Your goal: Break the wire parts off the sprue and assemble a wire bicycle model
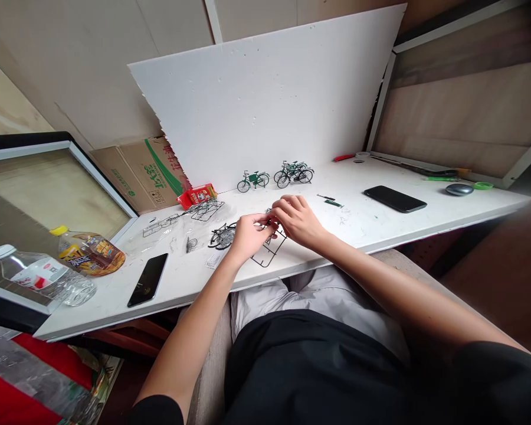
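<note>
My left hand (251, 236) and my right hand (297, 219) meet over the white table, fingers pinched together on a thin dark plastic frame (266, 264). The frame hangs below the fingers toward the table's front edge; its upper end is hidden by the hands. Left of my left hand lie dark miniature bicycle parts (222, 236) with wheels. Behind the hands stand a green model bicycle (253, 181) and a cluster of model bicycles (294, 173). Small dark green pieces (333, 203) lie to the right of my right hand.
On the white table (363, 230), a black phone (395, 198) and a grey mouse (459, 189) lie right. Another phone (147, 280), two bottles (91, 252) (42, 274), a red packet (197, 195) and more frames (206, 209) are left. A white board (265, 100) stands behind.
</note>
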Tool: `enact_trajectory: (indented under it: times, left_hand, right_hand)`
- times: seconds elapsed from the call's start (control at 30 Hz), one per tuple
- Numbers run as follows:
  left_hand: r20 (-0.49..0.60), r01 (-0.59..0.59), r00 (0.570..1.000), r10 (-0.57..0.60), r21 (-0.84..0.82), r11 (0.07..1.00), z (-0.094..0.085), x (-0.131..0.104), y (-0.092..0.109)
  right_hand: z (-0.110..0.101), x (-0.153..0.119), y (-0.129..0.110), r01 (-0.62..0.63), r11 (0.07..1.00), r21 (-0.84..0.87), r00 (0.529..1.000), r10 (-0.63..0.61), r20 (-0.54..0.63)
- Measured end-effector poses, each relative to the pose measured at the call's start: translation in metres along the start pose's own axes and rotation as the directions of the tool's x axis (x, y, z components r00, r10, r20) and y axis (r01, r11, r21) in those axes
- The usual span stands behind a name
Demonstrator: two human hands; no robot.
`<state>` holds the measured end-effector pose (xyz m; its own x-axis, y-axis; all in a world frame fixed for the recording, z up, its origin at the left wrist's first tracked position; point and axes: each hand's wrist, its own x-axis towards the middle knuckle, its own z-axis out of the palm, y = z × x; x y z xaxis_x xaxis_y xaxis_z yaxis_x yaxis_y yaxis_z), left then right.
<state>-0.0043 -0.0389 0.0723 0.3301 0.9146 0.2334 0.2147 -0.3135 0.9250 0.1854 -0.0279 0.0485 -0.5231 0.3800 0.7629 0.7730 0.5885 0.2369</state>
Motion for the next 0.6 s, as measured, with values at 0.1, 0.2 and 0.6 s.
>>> enact_trajectory:
  times: [0.1, 0.2, 0.6]
  left_hand:
    - [0.011, -0.022, 1.000, 0.021, 0.087, 0.996, 0.001, 0.000, -0.002]
    - [0.007, -0.057, 0.998, 0.056, 0.162, 0.985, 0.001, 0.000, -0.003]
    - [-0.024, 0.040, 0.999, -0.042, -0.057, 0.998, -0.011, 0.008, -0.010]
  right_hand:
    - [0.004, -0.002, 0.000, -0.017, 0.999, 0.029, 0.998, 0.015, 0.069]
    - [0.008, -0.005, -0.001, -0.062, 0.993, 0.096, 0.994, 0.052, 0.096]
    - [0.007, -0.002, 0.001, -0.156, 0.893, 0.423, 0.972, 0.215, -0.094]
